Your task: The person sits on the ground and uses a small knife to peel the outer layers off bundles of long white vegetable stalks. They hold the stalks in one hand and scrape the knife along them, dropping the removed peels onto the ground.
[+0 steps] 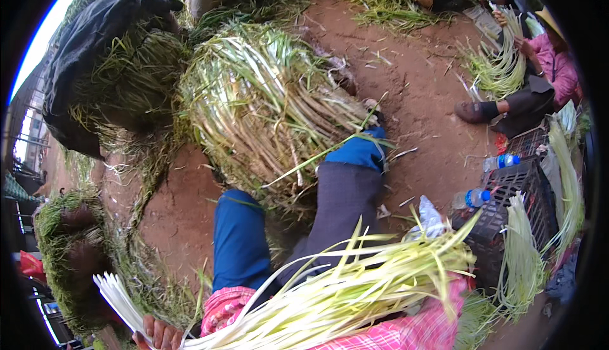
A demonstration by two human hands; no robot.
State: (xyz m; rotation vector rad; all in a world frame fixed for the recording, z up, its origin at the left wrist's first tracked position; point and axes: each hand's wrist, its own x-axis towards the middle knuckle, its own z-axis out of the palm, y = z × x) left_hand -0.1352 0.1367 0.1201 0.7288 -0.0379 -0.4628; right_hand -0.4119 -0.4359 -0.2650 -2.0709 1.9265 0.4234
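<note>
My left hand (159,333) grips a long bundle of blanched garlic chives (342,293) near its white stalk ends, low at the bottom left. The bundle slants across my lap, its yellow-green leaves fanning out to the right. My right arm's pink plaid sleeve (404,333) runs beneath the leaves, and the right hand itself is hidden. Before my knees lies a big heap of untrimmed chives (266,107), with brown outer skins and soil on the stalks. One loose green leaf (309,162) crosses over my blue trouser leg (240,240).
At right, a black plastic crate (504,216) carries two water bottles (471,198) and cleaned chive bundles (521,250). A co-worker (547,64) sits beyond, holding chives. Dark cloth (109,31) covers another heap at left. Trimmings litter the red earth floor (418,102).
</note>
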